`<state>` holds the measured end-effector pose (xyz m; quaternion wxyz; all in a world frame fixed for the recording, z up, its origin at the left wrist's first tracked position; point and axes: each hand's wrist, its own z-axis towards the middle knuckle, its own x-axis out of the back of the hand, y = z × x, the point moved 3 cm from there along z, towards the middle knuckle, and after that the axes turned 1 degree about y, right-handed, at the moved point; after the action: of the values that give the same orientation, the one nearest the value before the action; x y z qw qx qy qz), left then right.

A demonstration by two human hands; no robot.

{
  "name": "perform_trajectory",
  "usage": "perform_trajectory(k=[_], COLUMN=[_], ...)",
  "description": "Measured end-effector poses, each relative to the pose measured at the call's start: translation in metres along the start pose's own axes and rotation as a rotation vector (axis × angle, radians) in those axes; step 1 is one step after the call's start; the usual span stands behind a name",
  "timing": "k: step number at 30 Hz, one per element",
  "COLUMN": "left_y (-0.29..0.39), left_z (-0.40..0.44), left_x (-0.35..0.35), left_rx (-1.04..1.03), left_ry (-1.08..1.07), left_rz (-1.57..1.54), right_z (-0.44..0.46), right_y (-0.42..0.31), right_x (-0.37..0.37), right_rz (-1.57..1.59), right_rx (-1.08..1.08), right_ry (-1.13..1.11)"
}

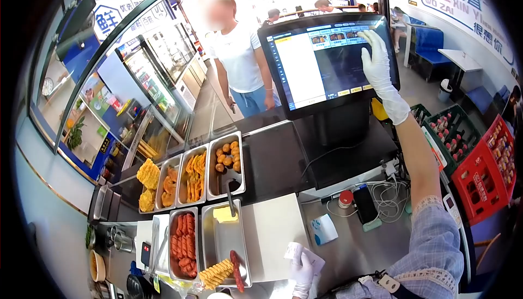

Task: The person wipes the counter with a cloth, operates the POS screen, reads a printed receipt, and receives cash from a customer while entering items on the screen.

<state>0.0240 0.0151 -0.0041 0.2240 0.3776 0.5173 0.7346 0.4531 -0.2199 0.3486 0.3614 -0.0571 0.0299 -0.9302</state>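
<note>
Right hand (377, 66): white glove, fingers spread slightly and bent, nothing held. Fingertips at the upper right of the lit screen (294, 70); whether they press it, cannot tell. Left hand (301, 273): white glove, fingers closed on white paper (314, 261), low in view, near the lower right corner of the white board (272, 233).

Screen stands upright at the far side of the tabletop (354, 263). Left of the board: metal tray (216, 239) with a yellow piece at its far end, twisted snack (217, 273) and one red sausage (236, 270) at its near end. Beside it, a tray of red sausages (184, 244). Behind these, a tray of brown balls (229, 155). Right of the board: tissue packet (324, 229), then black phone (365, 205) among white cables. Beyond the tabletop, a person (239, 59) in a white shirt stands left of the screen.
</note>
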Motion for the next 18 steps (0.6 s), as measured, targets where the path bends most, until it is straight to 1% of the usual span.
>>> perform_trajectory(k=[3, 5, 6, 8, 9, 11, 12, 13, 15, 16, 17, 18], left_y=[-0.002, -0.013, -0.008, 0.005, 0.006, 0.006, 0.027, 0.024, 0.000, -0.006, -0.012, -0.002], left_z=[0.000, 0.000, 0.001, 0.002, 0.001, 0.000, 0.002, 0.002, -0.001, -0.001, -0.002, 0.000], left_x=[-0.001, -0.002, -0.002, 0.000, -0.002, 0.001, 0.002, 0.000, -0.001, -0.003, -0.004, -0.003], left_rx=[0.046, 0.093, 0.091, 0.014, 0.006, 0.019, 0.073, 0.062, 0.178, 0.160, 0.156, 0.118], left_ry=[0.010, -0.051, -0.056, 0.024, -0.009, 0.022, 0.010, -0.018, -0.076, -0.029, -0.036, -0.024], left_rz=[-0.064, -0.054, -0.054, -0.026, -0.032, 0.004, -0.047, -0.050, -0.129, -0.159, -0.158, -0.125], right_z=[0.001, 0.001, 0.002, 0.003, 0.001, 0.000, 0.000, 0.000, 0.002, 0.002, 0.002, 0.001], right_y=[0.000, 0.000, -0.003, -0.006, -0.004, -0.002, 0.000, 0.001, 0.002, 0.001, -0.002, -0.001], right_x=[0.000, 0.001, 0.002, 0.003, 0.003, 0.003, 0.002, 0.002, -0.001, -0.001, -0.001, -0.004], right_rz=[0.009, 0.021, 0.039, 0.037, 0.028, 0.022, 0.013, 0.008, -0.001, 0.017, 0.036, -0.002], right_rx=[0.028, 0.028, 0.010, 0.035, 0.060, 0.053, 0.047, 0.045, 0.029, 0.014, 0.000, -0.029], right_ry=[-0.008, -0.001, 0.018, 0.025, 0.038, 0.027, 0.029, 0.035, 0.039, 0.029, 0.019, 0.009])
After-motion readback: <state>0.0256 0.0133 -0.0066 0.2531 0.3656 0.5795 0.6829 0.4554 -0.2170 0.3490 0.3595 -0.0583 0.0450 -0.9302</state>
